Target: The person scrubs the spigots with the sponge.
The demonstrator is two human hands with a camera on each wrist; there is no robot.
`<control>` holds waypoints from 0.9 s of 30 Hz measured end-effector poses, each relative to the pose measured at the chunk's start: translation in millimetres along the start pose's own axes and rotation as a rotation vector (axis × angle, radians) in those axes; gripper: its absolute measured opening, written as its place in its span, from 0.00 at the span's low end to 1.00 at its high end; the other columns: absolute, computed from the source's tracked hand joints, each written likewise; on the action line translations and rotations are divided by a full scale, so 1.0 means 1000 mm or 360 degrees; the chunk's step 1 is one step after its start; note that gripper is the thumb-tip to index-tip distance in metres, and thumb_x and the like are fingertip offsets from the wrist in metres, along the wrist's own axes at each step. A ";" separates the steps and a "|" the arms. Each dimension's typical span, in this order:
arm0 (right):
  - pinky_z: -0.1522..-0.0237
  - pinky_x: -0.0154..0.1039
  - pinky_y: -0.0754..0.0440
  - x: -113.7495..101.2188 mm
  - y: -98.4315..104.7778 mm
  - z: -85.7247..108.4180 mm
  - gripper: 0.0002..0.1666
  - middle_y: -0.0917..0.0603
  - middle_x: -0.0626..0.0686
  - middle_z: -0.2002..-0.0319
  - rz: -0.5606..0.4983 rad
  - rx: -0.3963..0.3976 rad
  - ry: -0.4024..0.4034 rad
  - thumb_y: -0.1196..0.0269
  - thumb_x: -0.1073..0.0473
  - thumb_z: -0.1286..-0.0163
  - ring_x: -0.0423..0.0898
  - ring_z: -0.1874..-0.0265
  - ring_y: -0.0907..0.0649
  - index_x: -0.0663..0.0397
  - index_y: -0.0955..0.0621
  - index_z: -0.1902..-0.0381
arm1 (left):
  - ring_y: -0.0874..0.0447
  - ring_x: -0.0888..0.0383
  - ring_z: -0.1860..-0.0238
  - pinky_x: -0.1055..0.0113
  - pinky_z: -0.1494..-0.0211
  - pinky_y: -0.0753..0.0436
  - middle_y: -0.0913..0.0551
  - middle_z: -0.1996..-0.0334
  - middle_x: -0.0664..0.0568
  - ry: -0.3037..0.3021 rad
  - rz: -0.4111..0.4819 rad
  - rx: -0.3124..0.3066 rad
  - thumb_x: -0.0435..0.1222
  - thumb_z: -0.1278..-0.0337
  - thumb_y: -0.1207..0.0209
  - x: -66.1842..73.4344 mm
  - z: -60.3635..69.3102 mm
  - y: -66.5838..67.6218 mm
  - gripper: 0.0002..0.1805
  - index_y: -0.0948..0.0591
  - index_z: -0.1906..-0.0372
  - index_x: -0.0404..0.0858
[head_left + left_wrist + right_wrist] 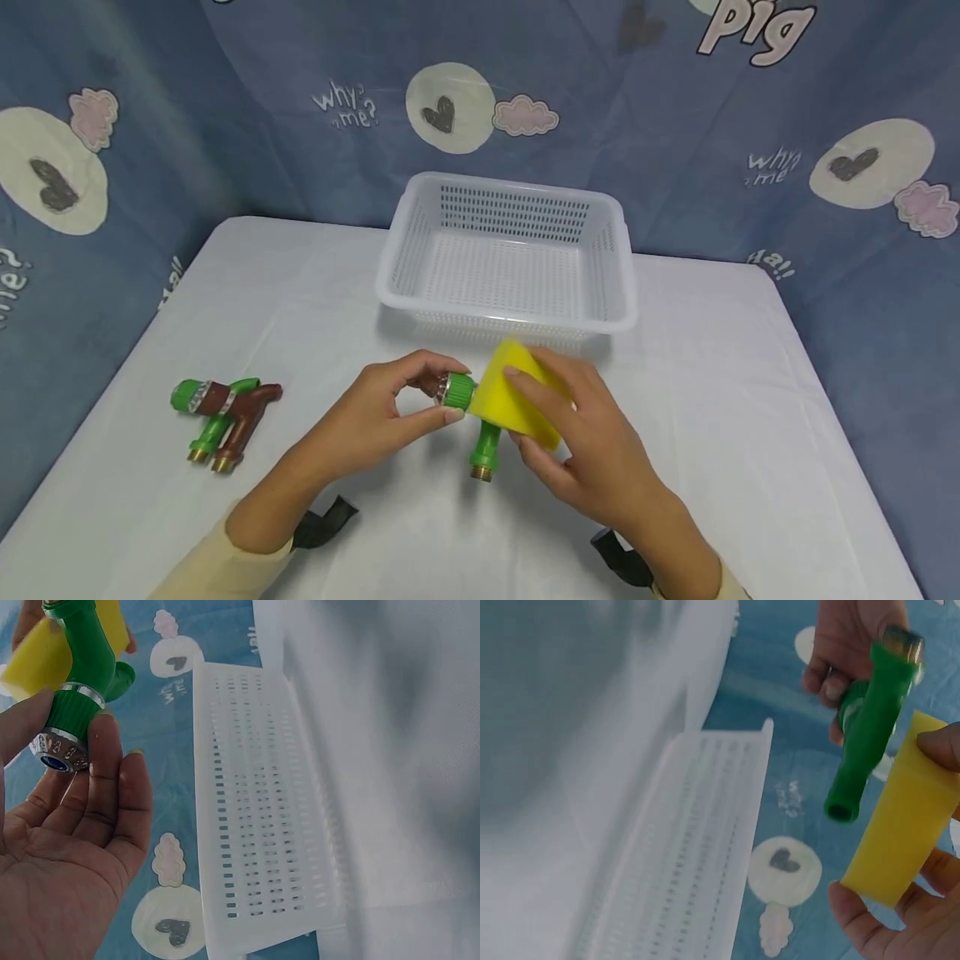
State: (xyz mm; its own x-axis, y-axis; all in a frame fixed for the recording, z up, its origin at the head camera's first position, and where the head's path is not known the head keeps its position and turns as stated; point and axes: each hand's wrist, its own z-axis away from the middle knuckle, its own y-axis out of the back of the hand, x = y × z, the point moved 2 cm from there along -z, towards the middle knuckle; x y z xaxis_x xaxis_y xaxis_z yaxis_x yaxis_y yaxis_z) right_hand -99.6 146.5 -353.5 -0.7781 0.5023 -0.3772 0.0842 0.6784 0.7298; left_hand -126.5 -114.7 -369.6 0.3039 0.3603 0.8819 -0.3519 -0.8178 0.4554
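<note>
A green plastic tap (486,447) with a brass threaded end is held above the white table. My left hand (390,404) pinches it by its ribbed green knob, whose silver cap shows between thumb and fingers in the left wrist view. The tap's open spout (842,810) faces the right wrist camera. A yellow sponge (517,396) is gripped between the thumb and fingers of my right hand (592,433). In the head view the sponge covers part of the tap's body. The right wrist view shows the sponge close beside the tap; whether they touch I cannot tell.
At the left of the table (360,525) lie two more taps, a brown one (247,417) resting against or over a green one (213,433). A white perforated basket (506,321) stands at the back, beyond my hands. Blue printed cloth (300,167) hangs behind the table.
</note>
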 end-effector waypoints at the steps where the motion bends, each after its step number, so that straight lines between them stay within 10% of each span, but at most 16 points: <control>1: 0.36 0.53 0.20 -0.001 -0.002 0.000 0.28 0.28 0.60 0.29 -0.0009 0.0000 0.0042 0.40 0.50 0.23 0.58 0.35 0.25 0.50 0.24 0.28 | 0.15 0.62 0.52 0.47 0.40 0.18 0.13 0.54 0.66 0.0001 -0.0004 0.0002 0.41 0.38 0.26 0.000 0.000 0.000 0.23 0.19 0.40 0.52; 6: 0.38 0.54 0.20 -0.003 -0.009 0.003 0.30 0.27 0.58 0.29 -0.0036 -0.0019 0.0140 0.38 0.59 0.31 0.57 0.36 0.25 0.48 0.23 0.30 | 0.15 0.62 0.52 0.54 0.42 0.17 0.13 0.55 0.65 -0.0005 -0.0022 0.0002 0.42 0.38 0.26 -0.003 0.000 0.000 0.22 0.19 0.40 0.52; 18: 0.41 0.48 0.21 0.020 0.002 0.009 0.35 0.28 0.54 0.27 0.0190 0.0056 -0.0184 0.36 0.59 0.36 0.55 0.36 0.26 0.48 0.23 0.29 | 0.14 0.62 0.54 0.52 0.42 0.18 0.12 0.58 0.66 -0.0038 -0.0023 0.0006 0.43 0.38 0.26 -0.004 -0.004 0.003 0.22 0.18 0.41 0.53; 27: 0.31 0.43 0.26 -0.005 -0.004 0.006 0.28 0.27 0.58 0.29 0.0051 0.0088 0.0134 0.41 0.54 0.26 0.57 0.36 0.25 0.52 0.23 0.30 | 0.15 0.62 0.52 0.54 0.40 0.17 0.13 0.54 0.66 -0.0014 -0.0034 -0.0036 0.47 0.36 0.28 -0.005 -0.005 0.001 0.22 0.19 0.40 0.51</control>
State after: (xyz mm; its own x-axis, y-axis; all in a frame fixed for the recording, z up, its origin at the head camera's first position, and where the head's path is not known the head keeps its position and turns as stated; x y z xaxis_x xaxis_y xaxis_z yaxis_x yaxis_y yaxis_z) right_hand -92.7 144.6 -357.5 -0.8238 0.4788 -0.3035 0.1421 0.6926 0.7072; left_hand -133.3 -115.0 -373.2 0.3195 0.3734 0.8709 -0.3650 -0.7997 0.4768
